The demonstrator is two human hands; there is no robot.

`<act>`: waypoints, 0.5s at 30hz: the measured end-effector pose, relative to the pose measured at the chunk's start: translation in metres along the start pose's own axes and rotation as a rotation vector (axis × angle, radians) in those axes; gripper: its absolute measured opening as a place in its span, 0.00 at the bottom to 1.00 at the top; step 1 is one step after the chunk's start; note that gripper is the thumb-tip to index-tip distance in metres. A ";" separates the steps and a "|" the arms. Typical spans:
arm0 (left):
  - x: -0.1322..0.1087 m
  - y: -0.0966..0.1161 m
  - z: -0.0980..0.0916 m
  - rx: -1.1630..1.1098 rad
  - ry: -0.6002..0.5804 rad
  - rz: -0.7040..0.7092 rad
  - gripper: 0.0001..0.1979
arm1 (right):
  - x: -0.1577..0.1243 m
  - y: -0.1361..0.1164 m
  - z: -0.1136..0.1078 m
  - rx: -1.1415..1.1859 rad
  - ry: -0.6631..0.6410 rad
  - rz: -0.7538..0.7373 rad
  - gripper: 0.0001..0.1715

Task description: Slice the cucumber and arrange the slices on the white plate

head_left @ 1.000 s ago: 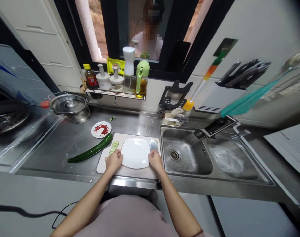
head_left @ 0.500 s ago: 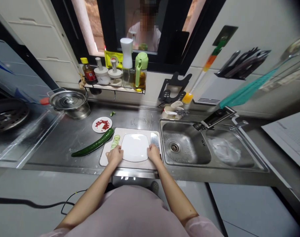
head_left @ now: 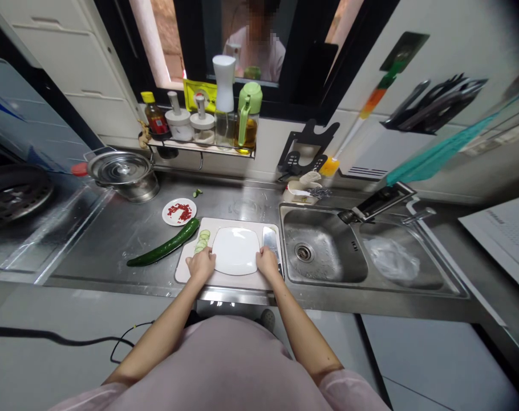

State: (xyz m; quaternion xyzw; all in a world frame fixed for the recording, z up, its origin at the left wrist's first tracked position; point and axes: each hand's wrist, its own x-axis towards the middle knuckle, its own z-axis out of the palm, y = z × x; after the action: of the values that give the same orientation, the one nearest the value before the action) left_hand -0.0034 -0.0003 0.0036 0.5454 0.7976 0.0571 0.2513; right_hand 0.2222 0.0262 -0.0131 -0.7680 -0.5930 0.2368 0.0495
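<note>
A white, rounded-square plate point(head_left: 236, 251) is over the cutting board point(head_left: 229, 281), gripped at its two sides. My left hand point(head_left: 202, 264) is closed on the plate's left edge, and my right hand point(head_left: 267, 262) is closed on its right edge. Just beyond my left hand lie several cucumber slices point(head_left: 203, 240) in an overlapping row. A knife point(head_left: 269, 237) rests on the board's right side, its handle partly hidden by my right hand. To the left, a long green cucumber point(head_left: 163, 250) has its cut end against the board's corner.
A small plate of chopped red pieces point(head_left: 179, 212) and some cucumber scraps point(head_left: 197, 193) sit behind. A lidded steel pot point(head_left: 133, 177) stands back left. The sink point(head_left: 323, 245) adjoins the board on the right. A rack of condiment bottles point(head_left: 202, 145) hangs under the window.
The camera view has shifted slightly, so the scene sits a little further right. Both hands stay on the plate, which shows no clear move relative to the board.
</note>
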 end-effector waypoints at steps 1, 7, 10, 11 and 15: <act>0.000 0.000 0.000 -0.002 0.001 0.004 0.14 | 0.000 0.000 0.000 -0.003 -0.001 -0.001 0.10; -0.002 0.001 -0.002 0.002 0.008 0.014 0.14 | 0.000 0.000 0.000 -0.013 -0.017 -0.004 0.11; -0.001 0.001 -0.002 0.009 0.009 0.018 0.14 | 0.000 0.000 -0.001 -0.013 -0.025 0.002 0.12; -0.001 0.001 -0.002 0.012 0.008 0.021 0.15 | 0.000 0.000 -0.001 -0.014 -0.026 0.005 0.12; -0.002 0.002 -0.002 0.036 0.015 0.050 0.16 | -0.001 -0.003 -0.003 -0.025 -0.042 0.016 0.12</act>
State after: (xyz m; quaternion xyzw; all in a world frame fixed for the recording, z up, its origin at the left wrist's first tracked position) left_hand -0.0024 -0.0005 0.0069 0.5692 0.7865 0.0530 0.2337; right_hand 0.2201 0.0266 -0.0091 -0.7680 -0.5908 0.2457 0.0256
